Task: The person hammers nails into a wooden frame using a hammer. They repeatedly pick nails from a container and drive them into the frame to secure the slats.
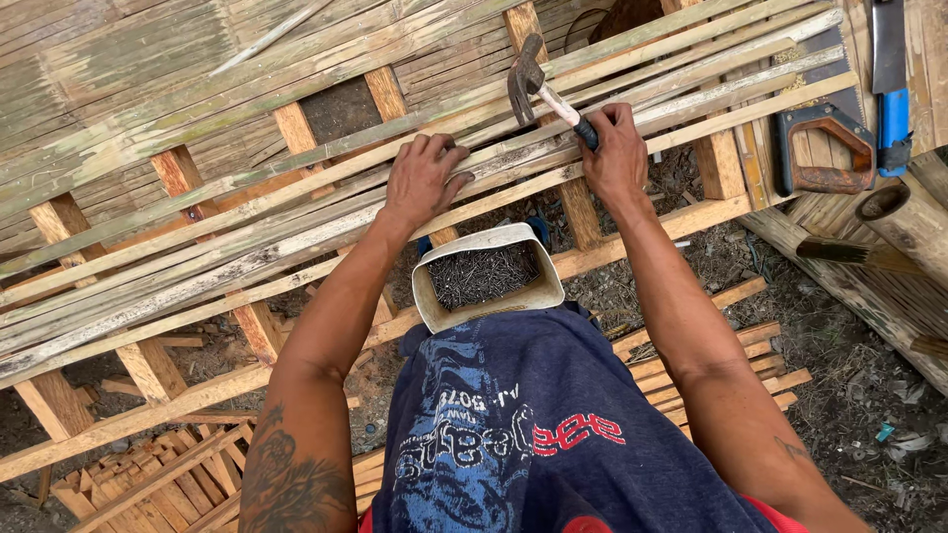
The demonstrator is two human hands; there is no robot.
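The hammer point(538, 89) is raised over a row of long bamboo slats point(296, 227), its metal head tilted up and to the left and its pale handle running down into the right hand point(614, 153), which is closed in a fist around the dark grip. The left hand point(425, 178) lies palm down on the slats just to the left, fingers bent and pressed onto one strip; it may be pinching a nail there, but the view is too small to tell. The slats lie side by side, slanting from lower left to upper right, across a frame of wooden beams point(178, 173) that cross under them. Close to the person's body, just below both hands, a white plastic tub point(484, 296) full of dark nails point(484, 274) rests against the blue shirt point(523, 424). At the far right, a saw with a rusty brown handle point(825, 148) lies on the boards, with a blue-handled tool point(892, 114) beside it. Short cut strips of wood point(731, 360) are stacked on the dirt ground point(849, 395) under the right forearm.
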